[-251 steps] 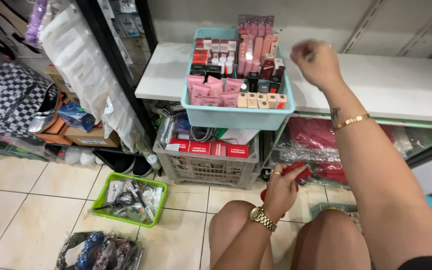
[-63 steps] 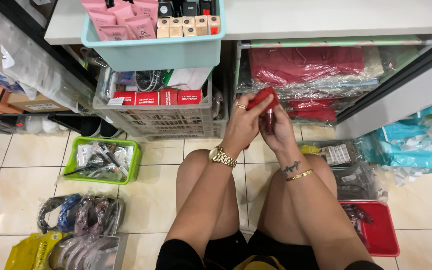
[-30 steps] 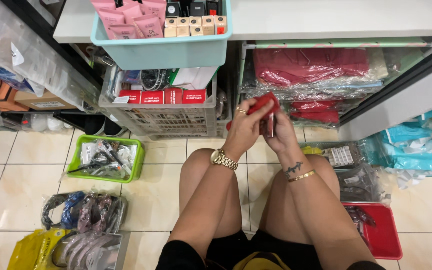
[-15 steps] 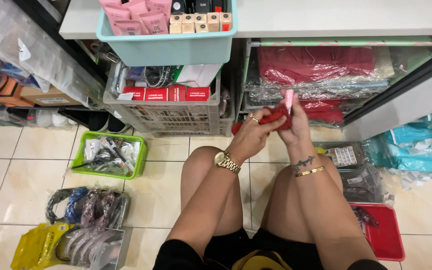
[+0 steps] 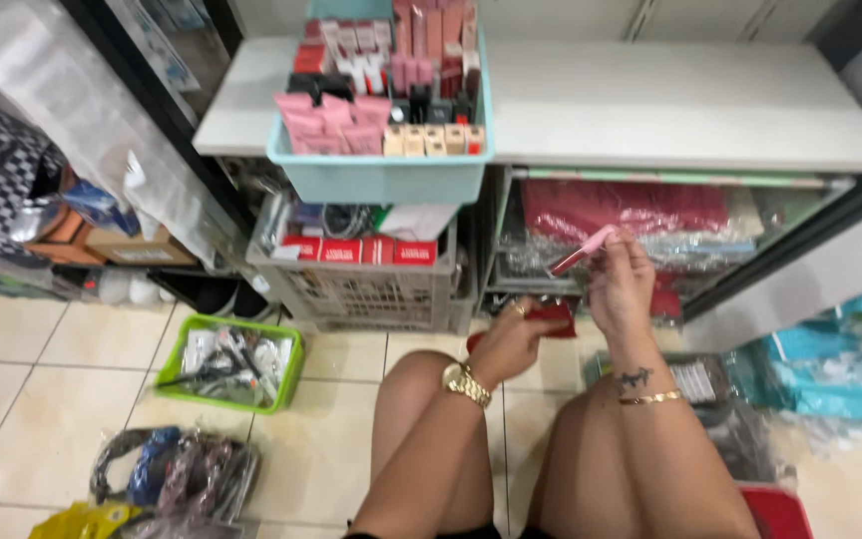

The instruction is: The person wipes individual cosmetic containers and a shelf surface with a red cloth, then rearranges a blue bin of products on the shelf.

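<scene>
Slim pink tube (image 5: 583,250), tilted, above red packet (image 5: 549,312)

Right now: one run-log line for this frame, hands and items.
left hand: holds red packet | right hand: holds pink tube, raised | ahead: teal basket on white shelf

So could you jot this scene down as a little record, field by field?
Place: shop floor by a white shelf
Right hand: holds a slim pink box, raised
Left hand: holds a red pack, lower down
On shelf: blue basket full of small boxes
Below: grey crate
Floor: green tray, bagged goods
</scene>
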